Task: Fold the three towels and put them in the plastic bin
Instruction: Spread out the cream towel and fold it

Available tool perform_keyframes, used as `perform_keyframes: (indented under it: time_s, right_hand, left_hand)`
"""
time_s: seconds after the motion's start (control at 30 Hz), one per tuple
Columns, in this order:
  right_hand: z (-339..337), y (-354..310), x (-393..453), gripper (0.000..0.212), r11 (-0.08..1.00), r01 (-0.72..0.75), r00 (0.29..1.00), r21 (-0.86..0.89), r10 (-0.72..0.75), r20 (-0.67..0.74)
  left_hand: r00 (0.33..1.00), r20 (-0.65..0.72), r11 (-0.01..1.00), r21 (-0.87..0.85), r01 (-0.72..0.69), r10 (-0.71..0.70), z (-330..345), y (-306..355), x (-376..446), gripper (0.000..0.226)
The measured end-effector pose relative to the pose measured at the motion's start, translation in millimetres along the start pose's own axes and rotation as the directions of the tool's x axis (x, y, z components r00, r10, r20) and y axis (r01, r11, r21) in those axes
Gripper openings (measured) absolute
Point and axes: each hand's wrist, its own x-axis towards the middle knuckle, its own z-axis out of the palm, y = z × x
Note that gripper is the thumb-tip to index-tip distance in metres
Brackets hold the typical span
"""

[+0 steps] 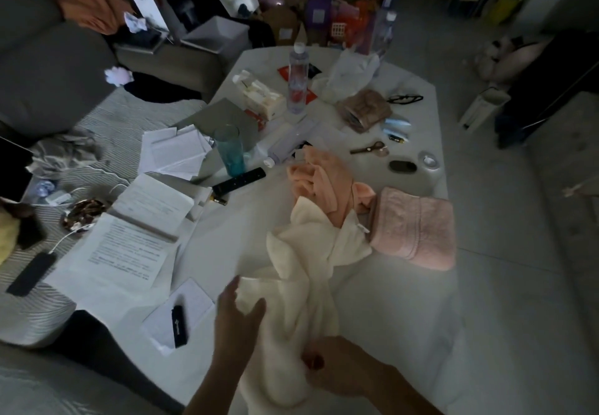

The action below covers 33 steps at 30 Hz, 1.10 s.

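Cream towel [301, 272], rumpled near the table's front edge [372, 392], is gripped by both hands: left [238, 320], right [337, 372].

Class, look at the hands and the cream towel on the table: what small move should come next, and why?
Probably draw the cream towel toward the table's near edge and spread it flat. Both hands, left and right, are already on its near end, yet it lies crumpled, its far end overlapping the peach towel. Only the pink towel looks folded.
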Motion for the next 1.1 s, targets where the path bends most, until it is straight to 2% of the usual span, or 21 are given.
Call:
perform_keyframes:
  time_s: [0.03, 0.07, 0.13, 0.17, 0.2, 0.23, 0.27, 0.37, 0.43, 0.47, 0.5, 0.57, 0.63, 0.7, 0.73, 0.8, 0.87, 0.93, 1.03, 1.1]
  right_hand:
    - [2.7, 3.3, 2.1, 0.020, 1.000, 0.012, 1.000, 0.025, -0.012, 0.008]
    - [6.2, 6.8, 4.4, 0.021, 0.997, 0.005, 1.000, 0.074, -0.005, -0.009]
    - [12.2, 19.8, 11.7, 0.021, 0.986, -0.043, 0.980, 0.161, 0.074, -0.186]
    - [13.7, 29.6, 16.8, 0.023, 0.975, -0.092, 0.937, 0.201, 0.153, -0.315]
    - [12.3, 37.2, 19.5, 0.028, 0.950, -0.159, 0.875, 0.270, 0.262, -0.406]
    - [10.2, 44.2, 21.3, 0.037, 0.902, -0.219, 0.821, 0.373, 0.377, -0.429]
    - [8.4, 50.2, 22.9, 0.045, 0.843, -0.269, 0.791, 0.466, 0.470, -0.393]
    - [13.0, 59.1, 26.6, 0.058, 0.734, -0.328, 0.790, 0.595, 0.558, -0.253]
    - [24.4, 54.2, 29.5, 0.058, 0.638, -0.282, 0.802, 0.717, 0.567, -0.189]
    - [31.3, 51.7, 31.5, 0.054, 0.593, -0.249, 0.805, 0.766, 0.566, -0.176]
    - [36.6, 49.9, 34.3, 0.047, 0.577, -0.219, 0.807, 0.786, 0.560, -0.186]
    - [41.7, 46.3, 38.7, 0.027, 0.590, -0.162, 0.825, 0.791, 0.521, -0.220]
    - [36.3, 41.4, 38.4, 0.011, 0.542, -0.066, 0.849, 0.838, 0.472, -0.238]
    - [20.5, 40.0, 33.2, 0.012, 0.501, 0.015, 0.830, 0.865, 0.476, -0.291]
    - [9.5, 39.5, 27.5, 0.011, 0.486, 0.061, 0.808, 0.872, 0.488, -0.329]
    - [-18.3, 39.4, 12.4, 0.018, 0.417, 0.197, 0.773, 0.887, 0.491, -0.402]
    - [-49.7, 37.1, -6.9, 0.019, 0.310, 0.351, 0.767, 0.883, 0.445, -0.462]
    - [-83.9, 30.9, -27.4, 0.024, 0.249, 0.456, 0.773, 0.855, 0.365, -0.519]
    - [-133.3, 20.6, -61.2, 0.027, 0.235, 0.585, 0.715, 0.776, 0.302, -0.631]
    - [-158.6, 15.0, -85.9, 0.026, 0.228, 0.656, 0.663, 0.719, 0.280, -0.694]
  left_hand:
    - [0.991, 0.106, 0.993, 0.075, -0.093, 0.084, 11.3, 10.7, 7.1, 0.072]
    - [0.970, 0.225, 0.981, 0.140, -0.131, 0.098, 24.5, 20.5, 13.4, 0.071]
    - [0.910, 0.414, 0.962, 0.250, -0.110, -0.004, 46.8, 33.7, 22.4, 0.080]
    - [0.890, 0.451, 0.932, 0.345, -0.114, -0.058, 54.8, 37.0, 26.2, 0.085]
    - [0.885, 0.457, 0.886, 0.442, -0.138, -0.090, 59.6, 37.3, 29.7, 0.085]
    - [0.889, 0.447, 0.848, 0.506, -0.157, -0.102, 62.0, 35.4, 33.1, 0.081]
    - [0.894, 0.433, 0.831, 0.535, -0.152, -0.115, 61.4, 32.5, 34.8, 0.075]
    - [0.908, 0.387, 0.835, 0.544, -0.083, -0.162, 50.3, 24.3, 28.4, 0.064]
    - [0.918, 0.370, 0.902, 0.431, -0.033, -0.144, 36.0, 23.6, 16.1, 0.054]
    - [0.915, 0.383, 0.954, 0.299, 0.005, -0.125, 27.5, 24.5, 8.4, 0.044]
    - [0.905, 0.410, 0.988, 0.150, 0.050, -0.108, 18.8, 25.4, 1.2, 0.034]
    - [0.877, 0.473, 0.986, -0.088, 0.143, -0.085, 3.2, 30.5, -9.0, 0.026]
    - [0.885, 0.462, 0.977, -0.155, 0.148, -0.060, -7.3, 29.6, -12.5, 0.022]
    - [0.926, 0.375, 0.973, -0.196, 0.125, -0.043, -14.8, 27.0, -9.6, 0.018]
    - [0.940, 0.337, 0.961, -0.239, 0.137, -0.051, -18.1, 25.0, -5.6, 0.015]
    - [0.947, 0.316, 0.927, -0.337, 0.167, -0.056, -25.5, 28.7, 3.2, 0.025]
    - [0.938, 0.347, 0.872, -0.453, 0.185, -0.018, -32.6, 42.2, 9.1, 0.031]
    - [0.931, 0.364, 0.804, -0.564, 0.190, 0.036, -40.5, 65.4, 8.7, 0.033]
    - [0.942, 0.270, 0.748, -0.663, 0.031, 0.200, -58.2, 104.4, -1.7, 0.043]
    - [0.930, 0.211, 0.678, -0.733, -0.053, 0.301, -72.2, 127.0, -12.6, 0.037]
